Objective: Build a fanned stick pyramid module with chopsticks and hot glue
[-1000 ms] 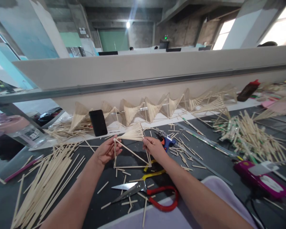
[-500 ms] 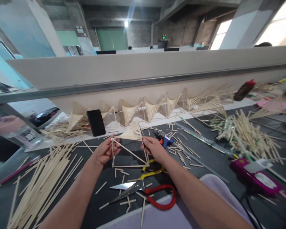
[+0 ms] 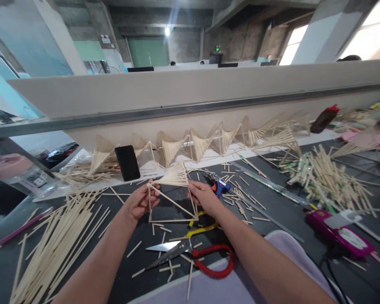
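A wooden stick frame [image 3: 172, 201] with a fan of closely laid sticks along its top is held up between both hands. My left hand [image 3: 142, 201] pinches its left corner. On the right side, my right hand [image 3: 202, 195] grips the upright stick beside the fan. Scissors [image 3: 185, 246] with red and yellow handles lie just below the frame. Behind my right hand is a blue glue gun [image 3: 221, 188]. Loose long sticks [image 3: 60, 240] are piled to the left, and short cut pieces [image 3: 240, 207] are scattered to the right.
Several finished stick models [image 3: 201, 145] stand along the back panel. A black phone [image 3: 127, 163] leans before them. At the left is a clear bottle [image 3: 28, 175]. A stick heap [image 3: 329, 181], a magenta power strip [image 3: 342, 234] and a red-capped bottle [image 3: 324, 120] are at the right.
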The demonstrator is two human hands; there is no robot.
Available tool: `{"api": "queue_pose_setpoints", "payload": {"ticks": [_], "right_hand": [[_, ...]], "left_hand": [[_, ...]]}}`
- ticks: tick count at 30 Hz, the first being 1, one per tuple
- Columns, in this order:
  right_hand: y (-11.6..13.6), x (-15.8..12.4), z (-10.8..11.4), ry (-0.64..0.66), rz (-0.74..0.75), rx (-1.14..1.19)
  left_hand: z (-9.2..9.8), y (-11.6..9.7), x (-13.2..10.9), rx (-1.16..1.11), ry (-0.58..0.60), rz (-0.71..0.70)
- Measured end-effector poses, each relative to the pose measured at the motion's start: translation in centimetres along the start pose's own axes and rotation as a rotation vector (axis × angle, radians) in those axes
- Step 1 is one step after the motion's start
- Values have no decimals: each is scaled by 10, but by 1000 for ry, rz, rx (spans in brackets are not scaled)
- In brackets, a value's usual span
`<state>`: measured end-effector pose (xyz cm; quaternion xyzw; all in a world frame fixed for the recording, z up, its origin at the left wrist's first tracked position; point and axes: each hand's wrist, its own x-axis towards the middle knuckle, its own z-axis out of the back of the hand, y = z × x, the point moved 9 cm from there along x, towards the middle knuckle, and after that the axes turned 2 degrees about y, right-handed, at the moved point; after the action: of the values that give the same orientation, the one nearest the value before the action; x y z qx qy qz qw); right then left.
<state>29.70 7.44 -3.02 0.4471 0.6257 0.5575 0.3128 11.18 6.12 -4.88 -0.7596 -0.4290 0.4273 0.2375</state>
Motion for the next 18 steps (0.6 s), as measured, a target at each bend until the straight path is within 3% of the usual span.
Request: {"api": "queue_pose_setpoints", "payload": {"ticks": [18], "right_hand": [[-3,1,4,-43,0,-29]], "left_hand": [[-7,0,-2,5,55,-15]]}}
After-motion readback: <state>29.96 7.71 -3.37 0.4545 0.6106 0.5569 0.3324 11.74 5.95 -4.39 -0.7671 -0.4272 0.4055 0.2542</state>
